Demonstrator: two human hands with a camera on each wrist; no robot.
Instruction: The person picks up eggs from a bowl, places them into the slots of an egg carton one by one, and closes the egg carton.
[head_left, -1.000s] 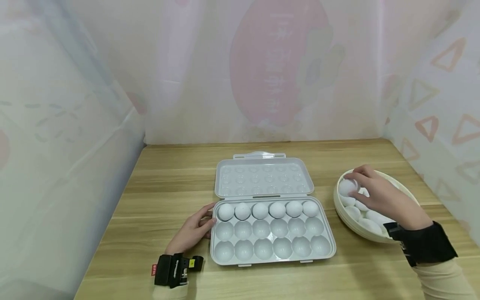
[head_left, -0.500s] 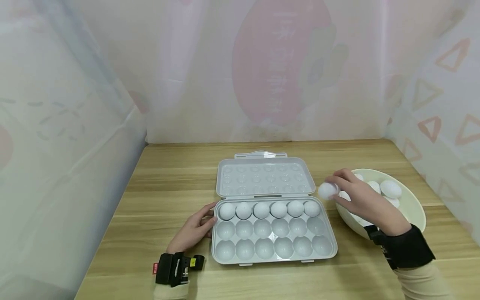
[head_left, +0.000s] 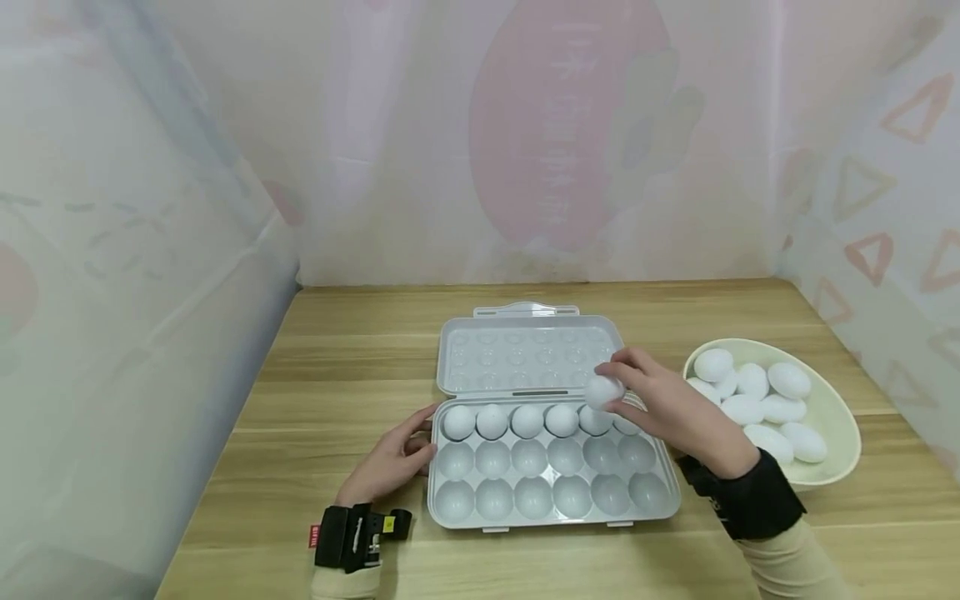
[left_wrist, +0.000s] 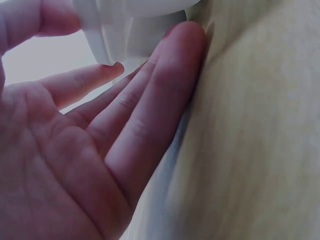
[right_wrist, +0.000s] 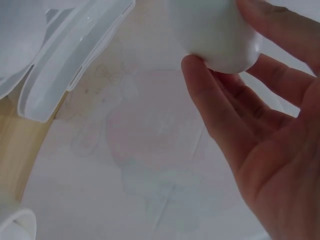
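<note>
A grey plastic egg box (head_left: 551, 523) lies unfolded on the table, white eggs filling its far row of cups. My left hand (head_left: 390, 462) holds the box's left side, thumb at the rim. In the left wrist view, the fingers (left_wrist: 150, 110) reach along the wall of the box (left_wrist: 107, 35), close to the table. Between thumb and fingertips my right hand (head_left: 671, 408) pinches a white egg (head_left: 603, 392), held above the far row's right end. The right wrist view shows the egg (right_wrist: 215, 37) in the fingertips, partly cut off by the frame.
A cream bowl (head_left: 843, 433) with several white eggs stands on the wooden table (head_left: 337, 367), right of the box. The box's lid (head_left: 525, 350) lies folded back behind it. Printed sheets (head_left: 390, 167) stand around the back and sides.
My right hand has lifted the egg out of the bowl and carried it left, over the egg box. The left hand keeps its place at the box.
</note>
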